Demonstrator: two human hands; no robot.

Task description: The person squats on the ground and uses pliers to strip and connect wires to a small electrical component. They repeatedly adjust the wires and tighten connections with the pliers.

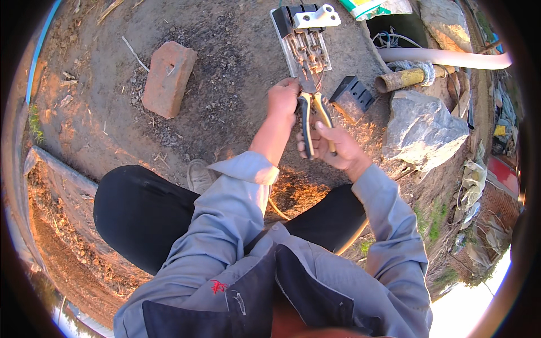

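Note:
A knife switch [328, 55] lies on the ground ahead of me, with a white base, bare metal contacts, a black cover at its far end and a white handle across it. In my right hand [340, 147] are the black-and-cream handles of a pair of pliers [306, 115]. Their metal jaws reach onto the near end of the switch. My left hand [283, 100] is closed beside the pliers' head, at the switch's near edge; what its fingertips hold is hidden. Thin copper-coloured wire shows by the jaws. Right of the pliers sits a loose black cover [353, 97].
A reddish brick [169, 79] lies at the left on the dirt. To the right are a large grey rock [422, 130], a rope-wrapped wooden pole [397, 80] and a pale pipe [439, 57]. A green-and-white bag [377, 8] lies at the far right.

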